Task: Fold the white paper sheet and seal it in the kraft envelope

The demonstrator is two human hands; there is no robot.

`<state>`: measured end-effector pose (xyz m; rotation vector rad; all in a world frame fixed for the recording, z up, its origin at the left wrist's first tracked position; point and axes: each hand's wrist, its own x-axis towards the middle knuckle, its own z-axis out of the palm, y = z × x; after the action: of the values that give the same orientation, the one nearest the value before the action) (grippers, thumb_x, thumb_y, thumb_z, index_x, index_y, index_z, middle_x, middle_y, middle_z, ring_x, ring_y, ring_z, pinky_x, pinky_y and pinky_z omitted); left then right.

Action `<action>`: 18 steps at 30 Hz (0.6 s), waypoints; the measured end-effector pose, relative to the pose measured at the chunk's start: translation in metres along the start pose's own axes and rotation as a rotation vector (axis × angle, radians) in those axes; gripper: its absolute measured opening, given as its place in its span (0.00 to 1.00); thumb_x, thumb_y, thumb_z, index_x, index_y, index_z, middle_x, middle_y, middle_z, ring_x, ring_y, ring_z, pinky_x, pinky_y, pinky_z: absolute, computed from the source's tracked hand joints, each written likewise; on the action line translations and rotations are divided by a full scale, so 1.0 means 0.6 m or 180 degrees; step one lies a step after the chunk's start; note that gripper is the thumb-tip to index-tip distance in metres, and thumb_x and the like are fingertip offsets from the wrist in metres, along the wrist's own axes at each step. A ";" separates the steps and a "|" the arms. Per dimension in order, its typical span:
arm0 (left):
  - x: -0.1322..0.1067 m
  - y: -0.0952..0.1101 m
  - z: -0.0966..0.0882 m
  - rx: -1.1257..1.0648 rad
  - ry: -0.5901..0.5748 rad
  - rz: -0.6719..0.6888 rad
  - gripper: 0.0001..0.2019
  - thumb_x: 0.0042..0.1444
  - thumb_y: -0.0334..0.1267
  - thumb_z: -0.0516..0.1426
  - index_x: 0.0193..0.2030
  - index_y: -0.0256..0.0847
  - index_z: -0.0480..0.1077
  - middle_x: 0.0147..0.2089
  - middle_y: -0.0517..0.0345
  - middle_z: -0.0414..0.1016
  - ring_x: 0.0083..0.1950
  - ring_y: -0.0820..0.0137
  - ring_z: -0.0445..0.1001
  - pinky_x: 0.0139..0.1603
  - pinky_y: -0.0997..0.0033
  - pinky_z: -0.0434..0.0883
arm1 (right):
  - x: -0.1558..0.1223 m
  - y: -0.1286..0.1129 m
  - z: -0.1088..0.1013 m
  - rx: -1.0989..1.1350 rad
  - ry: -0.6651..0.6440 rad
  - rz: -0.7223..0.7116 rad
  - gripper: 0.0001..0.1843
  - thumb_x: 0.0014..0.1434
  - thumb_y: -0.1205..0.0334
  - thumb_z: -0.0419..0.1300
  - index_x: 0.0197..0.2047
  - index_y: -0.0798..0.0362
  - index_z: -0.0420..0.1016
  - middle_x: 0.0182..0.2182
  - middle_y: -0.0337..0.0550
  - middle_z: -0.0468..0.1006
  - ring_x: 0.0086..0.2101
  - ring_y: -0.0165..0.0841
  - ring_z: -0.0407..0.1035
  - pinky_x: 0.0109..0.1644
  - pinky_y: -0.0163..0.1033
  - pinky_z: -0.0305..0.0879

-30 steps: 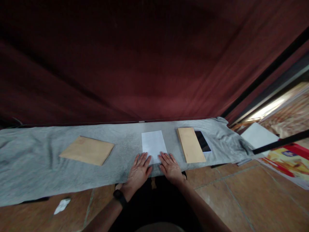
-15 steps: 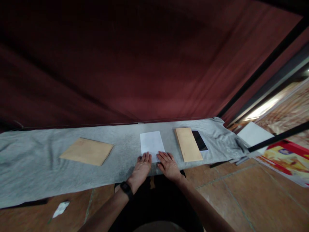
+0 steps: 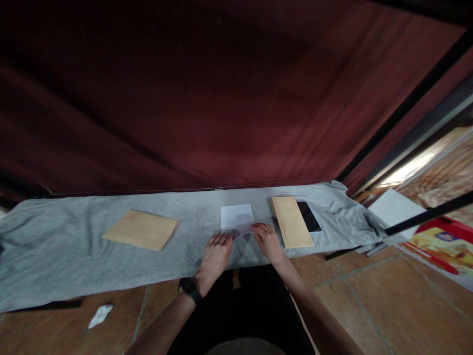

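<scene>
A sheet of white paper [image 3: 237, 218] lies before me on the grey cloth [image 3: 199, 217], its near edge lifted and curled up. My left hand [image 3: 218, 249], with a dark band on the wrist, pinches the near left corner of the sheet. At the near right corner, my right hand [image 3: 267, 240] grips the paper between thumb and curled fingers. Right of that hand lies a stack of brown envelopes [image 3: 292, 222], partly over a dark phone [image 3: 309, 217]. Farther left, a single brown envelope [image 3: 142, 230] rests on the cloth.
A dark red curtain [image 3: 221, 98] hangs behind the narrow cloth-covered surface. White sheets [image 3: 397, 212] and a red and yellow box [image 3: 443, 241] sit at the right, past a black bar. A crumpled white scrap [image 3: 100, 316] lies on the tiled floor.
Both hands were flat on the paper; now their fingers are closed on its near corners. The near edge has come up off the cloth and moved away from me.
</scene>
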<state>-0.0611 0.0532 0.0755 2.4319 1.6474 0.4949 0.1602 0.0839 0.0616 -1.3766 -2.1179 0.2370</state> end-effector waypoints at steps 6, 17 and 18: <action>0.042 0.036 -0.033 -0.1072 0.0513 -0.1000 0.16 0.68 0.44 0.49 0.46 0.42 0.76 0.34 0.50 0.81 0.33 0.63 0.78 0.38 0.68 0.71 | 0.069 -0.049 -0.082 0.0368 0.0532 -0.0410 0.20 0.69 0.64 0.51 0.61 0.47 0.71 0.60 0.46 0.73 0.62 0.41 0.63 0.68 0.56 0.57; -0.003 0.014 0.101 -0.3665 0.1755 -0.2148 0.21 0.65 0.53 0.48 0.50 0.39 0.68 0.45 0.47 0.81 0.41 0.64 0.80 0.46 0.60 0.76 | 0.020 -0.006 0.012 0.1021 0.0830 0.0517 0.22 0.70 0.60 0.48 0.65 0.49 0.66 0.62 0.50 0.70 0.62 0.39 0.64 0.66 0.50 0.63; -0.011 0.016 0.115 -0.3528 0.1593 -0.2061 0.20 0.66 0.52 0.46 0.50 0.40 0.68 0.44 0.47 0.81 0.41 0.64 0.80 0.45 0.59 0.76 | 0.008 -0.002 0.032 0.1008 0.0757 0.0586 0.22 0.70 0.60 0.47 0.64 0.49 0.66 0.62 0.51 0.70 0.62 0.39 0.65 0.65 0.50 0.65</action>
<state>-0.0302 0.0469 0.0130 0.9702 1.5239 1.4495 0.1470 0.0911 0.0486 -1.3358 -1.6795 0.4395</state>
